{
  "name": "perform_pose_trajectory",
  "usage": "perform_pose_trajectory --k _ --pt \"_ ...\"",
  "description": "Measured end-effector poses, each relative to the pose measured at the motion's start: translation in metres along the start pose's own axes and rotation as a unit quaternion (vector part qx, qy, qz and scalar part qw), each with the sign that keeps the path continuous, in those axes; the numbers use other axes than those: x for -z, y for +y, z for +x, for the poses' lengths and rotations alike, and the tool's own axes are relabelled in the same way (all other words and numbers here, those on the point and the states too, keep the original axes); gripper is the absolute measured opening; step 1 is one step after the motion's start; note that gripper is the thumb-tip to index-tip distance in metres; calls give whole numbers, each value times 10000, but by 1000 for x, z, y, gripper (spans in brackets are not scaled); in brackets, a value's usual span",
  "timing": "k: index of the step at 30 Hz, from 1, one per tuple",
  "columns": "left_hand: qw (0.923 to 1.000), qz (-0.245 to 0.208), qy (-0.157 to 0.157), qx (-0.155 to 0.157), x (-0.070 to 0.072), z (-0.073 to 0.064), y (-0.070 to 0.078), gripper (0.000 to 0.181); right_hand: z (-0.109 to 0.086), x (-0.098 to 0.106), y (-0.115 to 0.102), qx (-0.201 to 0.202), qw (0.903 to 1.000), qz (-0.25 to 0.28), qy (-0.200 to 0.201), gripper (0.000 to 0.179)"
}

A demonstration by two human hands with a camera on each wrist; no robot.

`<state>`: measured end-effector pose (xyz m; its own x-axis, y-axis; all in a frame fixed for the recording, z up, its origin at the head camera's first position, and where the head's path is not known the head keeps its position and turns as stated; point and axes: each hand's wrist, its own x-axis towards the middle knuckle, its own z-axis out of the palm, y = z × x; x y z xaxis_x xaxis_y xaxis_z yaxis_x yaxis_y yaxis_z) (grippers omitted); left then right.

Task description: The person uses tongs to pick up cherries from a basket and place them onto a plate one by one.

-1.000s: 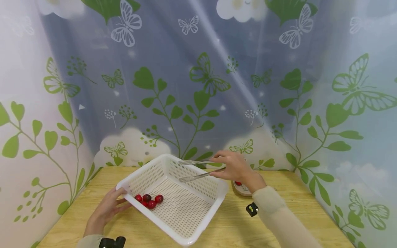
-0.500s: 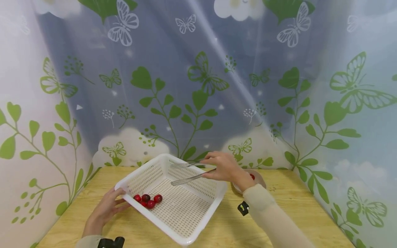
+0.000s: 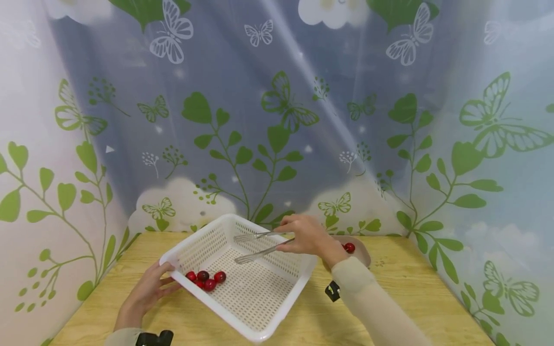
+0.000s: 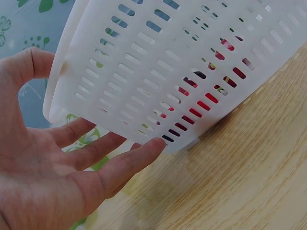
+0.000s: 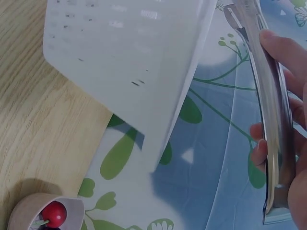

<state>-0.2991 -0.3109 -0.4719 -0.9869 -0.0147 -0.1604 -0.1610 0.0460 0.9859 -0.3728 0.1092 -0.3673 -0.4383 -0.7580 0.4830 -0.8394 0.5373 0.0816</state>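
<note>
My left hand (image 3: 144, 290) holds the left corner of a white perforated plastic basket (image 3: 255, 288), thumb over the rim and fingers spread under the wall in the left wrist view. Several dark red cherries (image 3: 209, 285) lie together in the basket's left end. In my right hand (image 3: 305, 235) is a pair of metal tongs (image 3: 259, 253), gripped between thumb and fingers. Their two arms stand apart over the basket's inside, and I see nothing between the tips. The right wrist view shows the tongs (image 5: 273, 115) from the side, with their tips out of frame.
Behind my right wrist stands a small beige bowl (image 3: 364, 254) with red cherries (image 3: 349, 247) in it, partly hidden by the arm. All stands on a light wooden table (image 3: 415, 288). A patterned curtain (image 3: 242, 120) hangs at the back and sides.
My right hand has moved left with the tongs, carrying the tips further over the basket and slightly lower. More of the bowl now shows. The left hand and the cherries in the basket stay put.
</note>
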Motion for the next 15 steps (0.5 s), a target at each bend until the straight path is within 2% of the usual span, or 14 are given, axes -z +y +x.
perform_pose_trajectory --k 7,15 --pt "10000 32 41 34 0 1 0 62 9 -6 -4 35 9997 -44 -255 37" --pt "9999 38 84 51 0 2 -1 61 27 -13 -14 -198 9966 -219 -769 37"
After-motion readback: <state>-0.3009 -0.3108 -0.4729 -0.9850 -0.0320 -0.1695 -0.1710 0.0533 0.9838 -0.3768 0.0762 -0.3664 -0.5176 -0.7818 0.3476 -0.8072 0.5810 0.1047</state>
